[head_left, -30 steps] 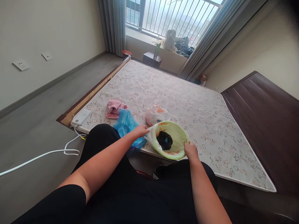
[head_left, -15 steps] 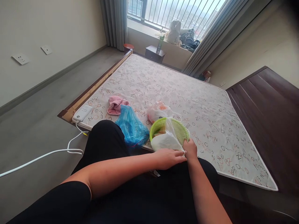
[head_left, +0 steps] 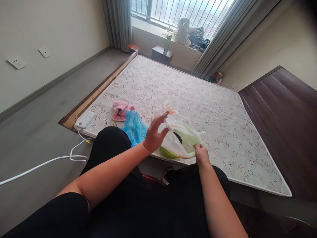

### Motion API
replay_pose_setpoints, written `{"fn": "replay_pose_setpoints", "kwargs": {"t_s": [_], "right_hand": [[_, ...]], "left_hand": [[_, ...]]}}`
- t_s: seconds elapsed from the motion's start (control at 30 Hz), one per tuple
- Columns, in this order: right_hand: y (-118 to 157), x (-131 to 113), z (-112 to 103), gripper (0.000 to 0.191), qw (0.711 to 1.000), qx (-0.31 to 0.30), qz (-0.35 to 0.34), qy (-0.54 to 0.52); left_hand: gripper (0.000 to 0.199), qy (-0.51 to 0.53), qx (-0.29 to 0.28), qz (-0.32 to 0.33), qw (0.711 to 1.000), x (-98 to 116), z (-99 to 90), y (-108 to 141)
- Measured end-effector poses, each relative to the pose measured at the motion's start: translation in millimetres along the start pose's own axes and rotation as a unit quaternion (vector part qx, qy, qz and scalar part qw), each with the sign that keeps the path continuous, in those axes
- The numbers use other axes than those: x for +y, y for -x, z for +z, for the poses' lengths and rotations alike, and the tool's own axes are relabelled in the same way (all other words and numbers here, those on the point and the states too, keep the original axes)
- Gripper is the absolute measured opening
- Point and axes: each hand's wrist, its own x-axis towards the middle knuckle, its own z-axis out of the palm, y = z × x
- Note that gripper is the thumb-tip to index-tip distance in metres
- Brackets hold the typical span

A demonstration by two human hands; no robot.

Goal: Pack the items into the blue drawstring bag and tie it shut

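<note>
A white, see-through plastic bag (head_left: pixel 170 140) with orange print is spread over a green basket (head_left: pixel 165 152), hiding most of it. Something black (head_left: pixel 177 137) shows within the bag's opening; I cannot make out what it is. My right hand (head_left: pixel 201 154) is closed on the bag's edge at the right. At the opposite side, my left hand (head_left: pixel 156 134) has its fingers stretched upward and thumb apart, against the bag's left edge. A crumpled blue plastic bag (head_left: pixel 133 129) lies just left of that hand, partly behind my forearm. Beyond it is a pink cloth (head_left: pixel 121 110).
The patterned mattress (head_left: pixel 198 96) stretches to a dark headboard (head_left: pixel 277 125). A white power strip (head_left: pixel 85 119) with a cable (head_left: pixel 44 164) sits at its near left corner. A nightstand (head_left: pixel 162 54) holding a green bottle (head_left: pixel 167 43) stands near the window.
My left hand has moved left and up, fingers now raised. The white bag has been opened out over the basket, covering its rim. My right hand stays at the right side.
</note>
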Motion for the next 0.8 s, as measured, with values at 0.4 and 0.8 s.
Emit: {"fn": "replay_pose_setpoints", "kwargs": {"t_s": [0.4,0.8], "right_hand": [[9,-28,-13,0.048,0.967,0.201,-0.152,-0.035],[104,-140,-51,0.034,0.931,-0.113,-0.346,0.005]], "left_hand": [[0.068,0.328,0.191,-0.364,0.85,-37,-10.4,-23],[0.059,0.155,-0.09,-0.18,0.967,-6,-1.5,-14]]}}
